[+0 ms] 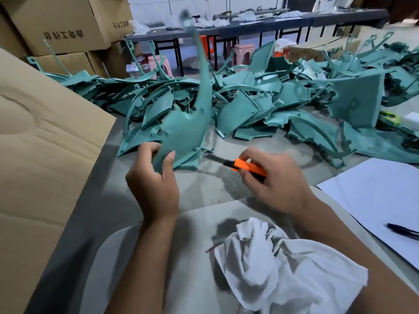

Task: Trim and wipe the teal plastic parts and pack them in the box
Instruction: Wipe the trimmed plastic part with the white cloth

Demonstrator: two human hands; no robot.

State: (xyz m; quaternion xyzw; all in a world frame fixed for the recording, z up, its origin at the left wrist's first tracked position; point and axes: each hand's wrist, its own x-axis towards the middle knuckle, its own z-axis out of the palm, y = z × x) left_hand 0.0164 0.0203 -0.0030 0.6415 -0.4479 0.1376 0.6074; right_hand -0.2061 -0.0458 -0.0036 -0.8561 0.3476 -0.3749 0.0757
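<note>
Above the grey counter [226,177], your left hand [154,184] grips the long curved teal plastic part [188,132]. Your right hand [274,177] fingers wrap the orange box-cutter knife [247,167]. If the blade slips, it could cut your left thumb.

A white sheet of paper [374,191] lay on the grey table [210,184] in front of me. A dark pen [402,232] rested on the sheet's near part. Beyond the sheet, at its far right, lay a green-and-white object [390,120], too blurred to identify. Far beyond the sheet stood a pink stool [243,53], an orange stool [207,43] and long dark tables [272,21]. Far left of the sheet stood stacked cartons [56,23].
</note>
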